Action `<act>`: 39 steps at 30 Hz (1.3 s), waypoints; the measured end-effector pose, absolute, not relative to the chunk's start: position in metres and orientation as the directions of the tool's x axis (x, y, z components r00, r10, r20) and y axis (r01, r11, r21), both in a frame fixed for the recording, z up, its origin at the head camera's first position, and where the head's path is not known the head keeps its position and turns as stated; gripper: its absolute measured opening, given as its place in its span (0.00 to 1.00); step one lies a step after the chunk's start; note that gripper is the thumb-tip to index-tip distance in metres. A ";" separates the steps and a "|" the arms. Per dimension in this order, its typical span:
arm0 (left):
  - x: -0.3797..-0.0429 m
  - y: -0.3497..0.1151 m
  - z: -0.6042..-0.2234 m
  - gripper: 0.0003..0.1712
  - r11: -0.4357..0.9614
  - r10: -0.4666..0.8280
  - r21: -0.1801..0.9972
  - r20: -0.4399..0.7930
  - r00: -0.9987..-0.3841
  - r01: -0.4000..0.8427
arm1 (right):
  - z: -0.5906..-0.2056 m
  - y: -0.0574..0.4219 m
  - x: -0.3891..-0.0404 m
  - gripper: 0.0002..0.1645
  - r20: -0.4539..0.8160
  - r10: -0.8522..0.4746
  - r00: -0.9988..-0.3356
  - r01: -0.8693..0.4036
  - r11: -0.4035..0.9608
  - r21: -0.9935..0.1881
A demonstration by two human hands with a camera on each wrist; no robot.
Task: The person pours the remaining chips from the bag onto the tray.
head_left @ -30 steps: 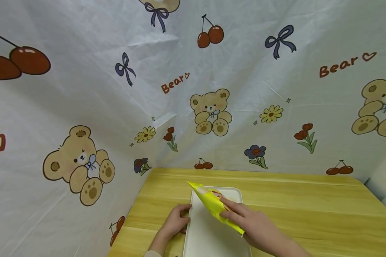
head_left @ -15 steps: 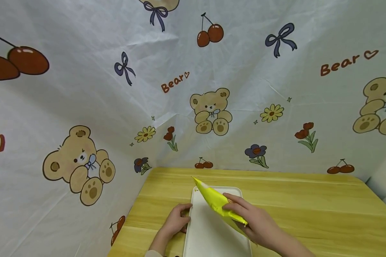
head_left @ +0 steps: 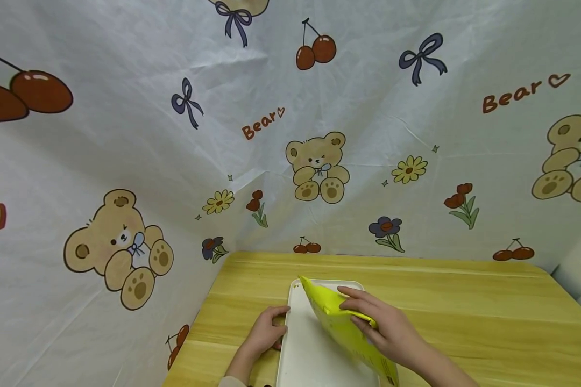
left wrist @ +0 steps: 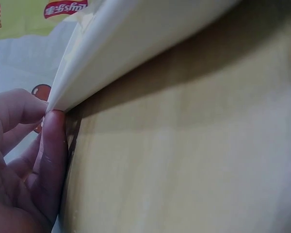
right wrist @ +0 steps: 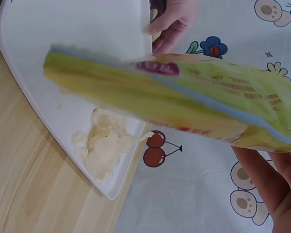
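Note:
My right hand [head_left: 384, 325] grips a yellow potato chip bag [head_left: 336, 322] and holds it tilted over the white tray [head_left: 297, 349]. Red Lay's lettering shows on the bag in the left wrist view. In the right wrist view, a pile of potato chips [right wrist: 105, 150] lies at the tray's far end, under the bag's narrow end. At the tray's left edge, my left hand [head_left: 266, 329] pinches the rim between thumb and fingers, as the left wrist view shows close up. From the head view the bag hides the chip pile.
Under the tray is a wooden table [head_left: 465, 317] with light wood grain. A white cloth [head_left: 416, 129] printed with bears, cherries and flowers hangs behind the table and along its left side. Small crumbs [head_left: 296, 286] dot the tray's far left corner.
The bag's far tip has shifted right, and its near end has swung down toward the tray's near right side. My right hand has moved slightly right. My left hand stays on the rim.

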State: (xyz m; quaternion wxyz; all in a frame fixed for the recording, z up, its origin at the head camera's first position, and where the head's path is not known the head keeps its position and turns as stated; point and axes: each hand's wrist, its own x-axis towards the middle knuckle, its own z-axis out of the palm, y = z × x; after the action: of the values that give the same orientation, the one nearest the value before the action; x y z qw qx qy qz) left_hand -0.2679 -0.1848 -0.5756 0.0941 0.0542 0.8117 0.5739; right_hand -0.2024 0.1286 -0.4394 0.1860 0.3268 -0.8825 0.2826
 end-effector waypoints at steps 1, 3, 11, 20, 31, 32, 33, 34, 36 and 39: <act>-0.268 -0.185 -0.575 0.31 0.336 0.197 0.942 -0.089 -0.976 -0.019 | -0.439 0.128 -0.202 0.21 0.518 -0.465 -0.718 -0.680 0.626 -0.382; -0.268 -0.184 -0.575 0.31 0.334 0.198 0.942 -0.087 -0.976 -0.017 | -0.438 0.128 -0.202 0.21 0.527 -0.452 -0.719 -0.677 0.627 -0.386; -0.269 -0.184 -0.577 0.32 0.340 0.198 0.940 -0.070 -0.978 0.001 | -0.439 0.128 -0.204 0.19 0.602 -0.393 -0.695 -0.681 0.629 -0.375; -0.269 -0.185 -0.578 0.31 0.344 0.203 0.939 -0.064 -0.977 0.010 | -0.439 0.132 -0.207 0.18 0.687 -0.348 -0.638 -0.706 0.621 -0.341; -0.268 -0.183 -0.574 0.31 0.331 0.201 0.944 -0.062 -0.978 0.009 | -0.437 0.139 -0.210 0.19 0.769 -0.270 -0.579 -0.715 0.621 -0.321; -0.267 -0.183 -0.574 0.31 0.331 0.200 0.944 -0.061 -0.978 0.008 | -0.437 0.140 -0.210 0.19 0.768 -0.269 -0.581 -0.716 0.618 -0.325; -0.267 -0.183 -0.574 0.31 0.331 0.199 0.944 -0.062 -0.978 0.008 | -0.437 0.140 -0.211 0.19 0.771 -0.266 -0.578 -0.719 0.613 -0.328; -0.267 -0.183 -0.574 0.31 0.331 0.198 0.944 -0.062 -0.978 0.007 | -0.437 0.141 -0.211 0.18 0.771 -0.265 -0.579 -0.720 0.610 -0.331; -0.267 -0.183 -0.575 0.31 0.330 0.198 0.944 -0.062 -0.978 0.007 | -0.437 0.141 -0.212 0.18 0.776 -0.259 -0.575 -0.726 0.600 -0.337; -0.266 -0.183 -0.575 0.31 0.322 0.197 0.947 -0.067 -0.978 0.000 | -0.438 0.141 -0.214 0.17 0.785 -0.246 -0.568 -0.729 0.593 -0.341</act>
State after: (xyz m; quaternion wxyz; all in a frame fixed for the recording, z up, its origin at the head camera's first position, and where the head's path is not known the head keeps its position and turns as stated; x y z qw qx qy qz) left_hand -0.2664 -0.1827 -0.5754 0.0851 0.0608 0.8085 0.5792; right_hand -0.2139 0.1414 -0.4380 0.3565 0.2980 -0.8182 0.3385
